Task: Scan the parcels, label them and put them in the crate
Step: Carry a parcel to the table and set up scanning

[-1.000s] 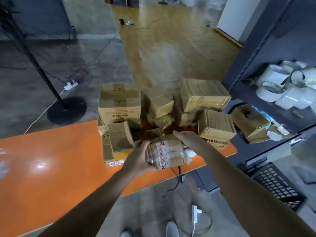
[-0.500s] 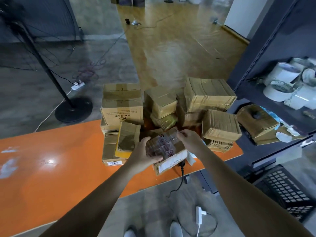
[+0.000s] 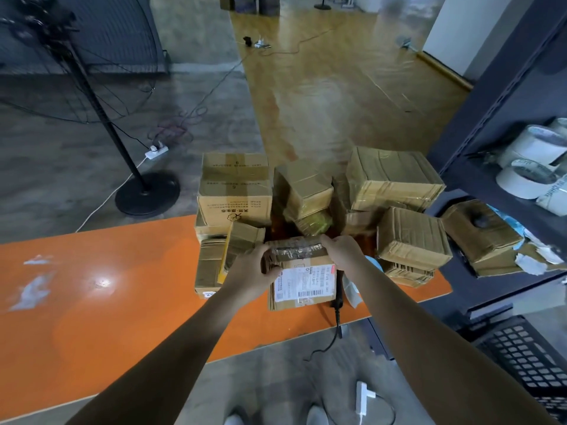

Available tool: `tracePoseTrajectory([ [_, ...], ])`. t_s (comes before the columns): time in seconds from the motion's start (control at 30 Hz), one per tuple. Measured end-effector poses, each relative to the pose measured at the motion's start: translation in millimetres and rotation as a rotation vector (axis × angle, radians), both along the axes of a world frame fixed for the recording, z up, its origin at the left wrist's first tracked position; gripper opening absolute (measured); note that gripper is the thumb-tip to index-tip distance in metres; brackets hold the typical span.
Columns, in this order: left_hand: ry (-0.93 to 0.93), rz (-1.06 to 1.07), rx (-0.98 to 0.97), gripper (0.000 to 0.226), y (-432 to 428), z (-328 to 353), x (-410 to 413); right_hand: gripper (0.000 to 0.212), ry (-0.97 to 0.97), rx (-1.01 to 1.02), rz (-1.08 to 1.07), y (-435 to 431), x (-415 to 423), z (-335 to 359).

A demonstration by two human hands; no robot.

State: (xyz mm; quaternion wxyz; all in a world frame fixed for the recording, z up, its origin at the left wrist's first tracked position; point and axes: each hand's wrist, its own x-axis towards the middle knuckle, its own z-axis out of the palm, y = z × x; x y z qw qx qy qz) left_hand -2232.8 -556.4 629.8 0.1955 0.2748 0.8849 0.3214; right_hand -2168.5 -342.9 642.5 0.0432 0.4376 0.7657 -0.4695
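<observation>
both hands grasp the parcel (image 3: 302, 276) at the near edge of the orange table (image 3: 122, 302), left hand (image 3: 253, 273) curled round its 10 o'clock corner, right hand (image 3: 345, 251) round the 1 o'clock corner. label (image 3: 306, 286) up, long axis 12 to 6; the crate (image 3: 521, 357) sits at 4 o'clock, nearer the right hand.

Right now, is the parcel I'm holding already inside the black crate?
No, the left hand and right hand grip the parcel over the orange table; the black crate stands apart to the right.
</observation>
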Motion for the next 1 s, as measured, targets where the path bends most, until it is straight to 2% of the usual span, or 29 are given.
tracePoseTrajectory([
  [0.07,0.035,0.029,0.002,0.061,0,0,-4,0.047,0.061,-0.079,0.044,0,0,0],
  [0.17,0.059,0.065,0.001,0.061,-3,0,-9,0.030,0.134,-0.162,0.129,0,3,-3],
  [0.3,0.141,0.085,-0.057,0.063,-7,0,-14,0.044,0.194,-0.058,0.138,-7,3,-9],
  [0.47,0.305,0.150,-0.258,0.068,-14,2,-18,0.037,0.120,0.054,-0.015,-13,-12,-14],
  [0.67,0.170,0.238,-0.290,0.077,-19,-3,-18,0.036,0.138,0.057,0.020,-15,-22,-19],
  [0.87,0.131,0.248,-0.306,0.088,-17,-4,-17,0.042,0.173,0.086,0.063,-15,-17,-24],
  [1.0,0.070,0.288,-0.268,0.084,-16,-2,-22,0.038,0.157,0.156,0.072,-16,-19,-24],
])
